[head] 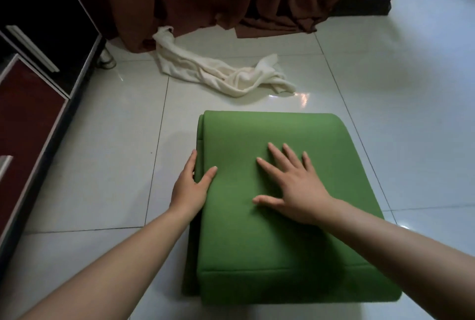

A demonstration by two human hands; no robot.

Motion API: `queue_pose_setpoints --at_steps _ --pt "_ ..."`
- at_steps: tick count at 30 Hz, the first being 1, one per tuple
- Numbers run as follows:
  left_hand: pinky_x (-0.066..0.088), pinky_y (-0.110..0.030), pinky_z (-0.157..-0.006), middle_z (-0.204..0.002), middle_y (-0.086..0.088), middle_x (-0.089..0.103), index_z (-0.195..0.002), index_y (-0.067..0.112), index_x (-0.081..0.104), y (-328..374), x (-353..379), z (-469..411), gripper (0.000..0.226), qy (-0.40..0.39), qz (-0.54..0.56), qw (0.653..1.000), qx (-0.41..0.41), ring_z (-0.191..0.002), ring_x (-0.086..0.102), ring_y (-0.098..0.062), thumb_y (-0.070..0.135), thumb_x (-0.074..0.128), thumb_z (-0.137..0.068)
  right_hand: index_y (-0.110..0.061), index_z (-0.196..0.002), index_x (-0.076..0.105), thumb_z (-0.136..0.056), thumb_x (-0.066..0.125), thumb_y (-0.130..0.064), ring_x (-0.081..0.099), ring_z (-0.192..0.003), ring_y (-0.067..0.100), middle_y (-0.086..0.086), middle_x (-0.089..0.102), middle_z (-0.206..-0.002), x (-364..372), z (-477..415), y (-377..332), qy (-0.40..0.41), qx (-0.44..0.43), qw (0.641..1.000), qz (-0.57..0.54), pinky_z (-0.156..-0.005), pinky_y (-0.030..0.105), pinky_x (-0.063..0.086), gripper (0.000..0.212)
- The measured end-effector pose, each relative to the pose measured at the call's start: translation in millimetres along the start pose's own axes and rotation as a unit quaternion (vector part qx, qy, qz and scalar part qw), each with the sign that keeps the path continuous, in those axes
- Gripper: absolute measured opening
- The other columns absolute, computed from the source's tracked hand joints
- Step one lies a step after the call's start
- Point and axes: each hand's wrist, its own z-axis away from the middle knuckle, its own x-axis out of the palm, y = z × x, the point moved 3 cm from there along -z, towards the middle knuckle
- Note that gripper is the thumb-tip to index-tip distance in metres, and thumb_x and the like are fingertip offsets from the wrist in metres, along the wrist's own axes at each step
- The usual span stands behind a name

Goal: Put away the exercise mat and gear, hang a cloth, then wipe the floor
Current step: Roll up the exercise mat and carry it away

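Pressing folded green foam exercise mat [277,247]: my right hand [291,187] splayed flat on top, left hand [190,187] bracing side edge, fingers straight. Keep layers squared.

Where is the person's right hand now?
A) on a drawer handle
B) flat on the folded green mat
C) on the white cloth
B: the right hand lies flat and spread on top of the folded green mat; the white cloth lies untouched beyond it.
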Motion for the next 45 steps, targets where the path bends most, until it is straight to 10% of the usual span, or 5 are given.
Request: queue_pose_setpoints --at_steps 17,25,33,38,45 --pt "0.028 -0.037 -0.114 -0.153 0.001 0.026 -0.148 0.024 0.013 -32.4 -8.8 69.9 0.092 -0.09 -0.071 0.992 -0.044 -0.138 0.029 -0.017 0.042 0.069 -0.079 -0.047 -0.145 -0.001 -0.072 0.041 -0.081 -0.01 -0.144 0.019 -0.011 -0.016 -0.156 40.1 -46.2 20.3 -0.055 0.071 0.996 -0.019 -0.114 0.055 0.008 0.09" --pt "0.041 -0.04 -0.105 -0.133 0.004 0.05 -0.138 0.027 0.034 -52.9 -3.8 98.2 0.076 -0.095 0.018 0.985 -0.14 -0.118 0.052 -0.018 0.053 0.068 -0.074 -0.042 -0.146 0.008 -0.076 0.041 -0.076 -0.006 -0.145 0.02 -0.009 -0.009 -0.157 47.8 -26.1 18.5 0.005 0.112 0.991 -0.074 -0.114 0.054 0.006 0.084" --pt "0.039 -0.034 -0.106 -0.131 0.009 0.052 -0.142 0.034 0.023 -50.8 -3.0 101.8 0.076 -0.122 0.087 0.978 -0.144 -0.117 0.053 -0.013 0.045 0.066 -0.08 -0.045 -0.145 0.012 -0.081 0.04 -0.071 -0.008 -0.145 0.018 -0.008 -0.008 -0.157 45.7 4.9 14.5 -0.018 0.067 0.993 -0.091 -0.116 0.05 0.0 0.075" --pt "0.041 -0.034 -0.105 -0.128 0.012 0.053 -0.139 0.033 0.03 -52.3 -4.0 104.2 0.076 -0.112 0.072 0.984 -0.116 -0.116 0.054 -0.011 0.05 0.069 -0.076 -0.058 -0.137 0.004 -0.056 0.004 -0.094 -0.014 -0.143 0.016 -0.012 -0.018 -0.154 49.5 54.2 6.1 -0.058 -0.003 0.996 -0.067 -0.115 0.045 -0.004 0.088" --pt "0.045 -0.037 -0.102 -0.128 0.008 0.056 -0.138 0.025 0.037 -51.4 -8.4 104.2 0.09 -0.086 0.039 0.992 -0.078 -0.115 0.056 -0.01 0.06 0.074 -0.062 -0.055 -0.139 -0.006 -0.059 0.027 -0.09 -0.021 -0.14 0.014 -0.008 -0.027 -0.151 50.6 69.9 1.3 -0.089 -0.044 0.995 0.005 -0.117 0.049 0.001 0.093"
